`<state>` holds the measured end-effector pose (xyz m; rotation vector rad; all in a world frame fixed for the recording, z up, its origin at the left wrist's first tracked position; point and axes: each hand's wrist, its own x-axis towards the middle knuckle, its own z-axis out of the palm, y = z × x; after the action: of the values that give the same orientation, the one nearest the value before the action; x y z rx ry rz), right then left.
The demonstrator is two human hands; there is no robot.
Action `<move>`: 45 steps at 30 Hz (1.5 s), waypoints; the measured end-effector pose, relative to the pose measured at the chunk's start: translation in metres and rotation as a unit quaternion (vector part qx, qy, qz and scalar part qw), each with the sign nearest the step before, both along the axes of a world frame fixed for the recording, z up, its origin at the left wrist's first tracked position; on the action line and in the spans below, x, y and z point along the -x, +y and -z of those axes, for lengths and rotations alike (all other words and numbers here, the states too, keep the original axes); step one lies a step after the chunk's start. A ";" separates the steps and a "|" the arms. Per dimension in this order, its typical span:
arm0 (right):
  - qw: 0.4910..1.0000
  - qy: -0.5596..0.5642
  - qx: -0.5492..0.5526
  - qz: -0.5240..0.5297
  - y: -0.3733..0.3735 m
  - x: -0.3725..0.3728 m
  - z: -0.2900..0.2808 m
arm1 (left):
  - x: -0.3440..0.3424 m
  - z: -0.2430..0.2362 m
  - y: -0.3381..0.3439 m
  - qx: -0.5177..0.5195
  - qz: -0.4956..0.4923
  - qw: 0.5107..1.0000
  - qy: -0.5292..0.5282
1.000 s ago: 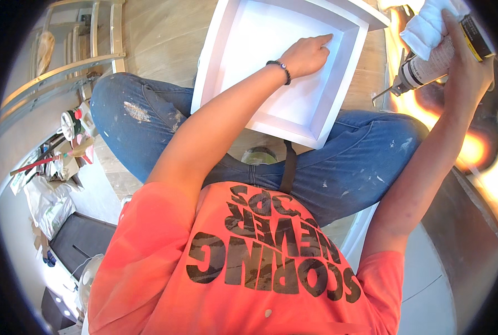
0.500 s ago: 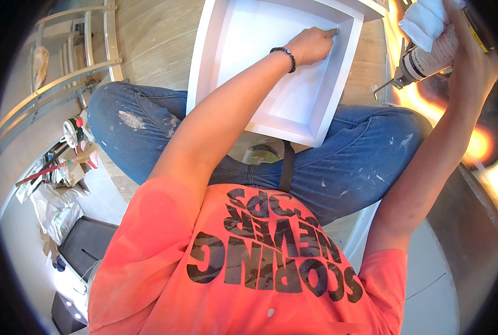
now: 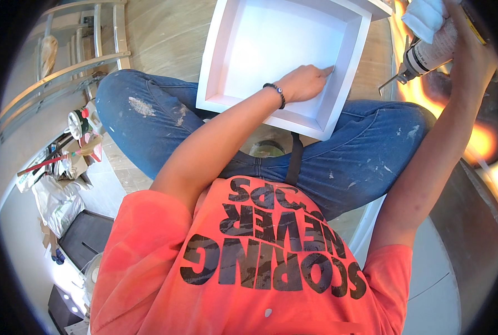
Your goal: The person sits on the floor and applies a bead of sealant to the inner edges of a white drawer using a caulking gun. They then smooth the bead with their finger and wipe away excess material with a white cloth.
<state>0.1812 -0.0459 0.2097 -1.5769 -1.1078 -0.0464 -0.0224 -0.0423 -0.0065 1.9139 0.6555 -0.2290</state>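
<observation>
A white open box [image 3: 215,56], like a drawer, rests over my bent legs. My left hand [image 3: 302,84], with a beaded bracelet at the wrist, is inside it: the index finger is stretched out to touch the inner right wall, the other fingers loosely curled, nothing visible in them. Up at the right, my right hand [image 3: 471,58] is closed round a caulking gun with a cartridge [image 3: 428,53], its thin nozzle pointing down-left beside the box. A bunched white cloth [image 3: 422,22] lies against the top of the cartridge by that hand.
Metal ladder-like rails [image 3: 98,33] stand at the left on the wood-look floor [image 3: 159,39]. Further down that side are piled tools [image 3: 78,125], a white plastic bag [image 3: 56,201] and a dark flat surface [image 3: 87,234]. A reflective dark surface [image 3: 483,167] runs along the right.
My left hand has slid down the box's inner right wall, toward my body, with its finger still out. The right hand and caulking gun stay at the upper right.
</observation>
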 end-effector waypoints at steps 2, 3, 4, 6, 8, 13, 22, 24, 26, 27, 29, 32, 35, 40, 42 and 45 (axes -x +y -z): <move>1.000 0.010 -0.010 -0.007 0.001 0.004 -0.001 | 0.010 0.002 -0.006 -0.017 0.049 0.999 0.009; 1.000 0.012 -0.010 -0.010 0.000 0.006 -0.001 | 0.017 0.007 -0.010 -0.054 0.102 0.993 -0.015; 1.000 0.026 -0.013 -0.007 0.002 0.008 0.000 | 0.024 0.014 -0.013 -0.092 0.152 0.983 -0.042; 0.997 0.069 -0.005 -0.016 0.006 0.013 -0.003 | 0.053 0.046 -0.016 -0.140 0.210 0.948 -0.192; 0.997 0.069 0.026 0.034 -0.002 -0.007 0.003 | 0.042 -0.005 -0.005 -0.005 0.038 0.995 -0.092; 0.997 0.007 0.052 0.059 -0.001 -0.047 0.013 | 0.044 -0.075 0.025 0.191 -0.222 0.956 -0.021; 0.995 0.055 0.038 0.069 -0.009 -0.034 -0.003 | 0.063 -0.099 0.039 0.126 -0.313 0.924 -0.178; 0.996 0.055 0.009 0.072 -0.012 -0.032 -0.005 | 0.055 -0.102 0.040 0.068 -0.318 0.914 -0.241; 0.994 0.096 0.001 0.057 -0.012 -0.023 -0.012 | 0.037 -0.135 0.040 -0.091 -0.264 0.914 -0.293; 0.993 0.106 -0.012 0.049 -0.010 -0.019 -0.013 | 0.026 -0.144 0.042 -0.092 -0.252 0.900 -0.344; 0.996 0.069 -0.034 0.039 -0.007 -0.016 -0.009 | 0.001 -0.170 0.045 -0.092 -0.235 0.886 -0.388; 0.998 0.009 -0.048 0.038 -0.004 -0.015 -0.004 | -0.048 -0.188 0.055 -0.112 -0.194 0.875 -0.430; 0.998 0.013 -0.049 0.043 -0.006 -0.018 0.001 | -0.082 -0.196 0.070 -0.093 -0.115 0.877 -0.456; 0.995 0.081 -0.058 -0.017 -0.012 -0.024 0.004 | -0.085 -0.181 0.072 0.003 -0.163 0.849 -0.503; 0.998 0.057 -0.002 -0.021 -0.016 -0.017 0.001 | -0.073 -0.168 0.087 -0.055 -0.194 0.859 -0.470; 0.998 0.058 0.036 -0.013 -0.023 -0.024 0.000 | -0.025 -0.159 0.090 -0.095 -0.248 0.869 -0.417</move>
<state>0.2056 -0.0685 0.2098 -1.6085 -1.0490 0.1011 0.0027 0.0475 0.1520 1.7200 0.5425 0.9757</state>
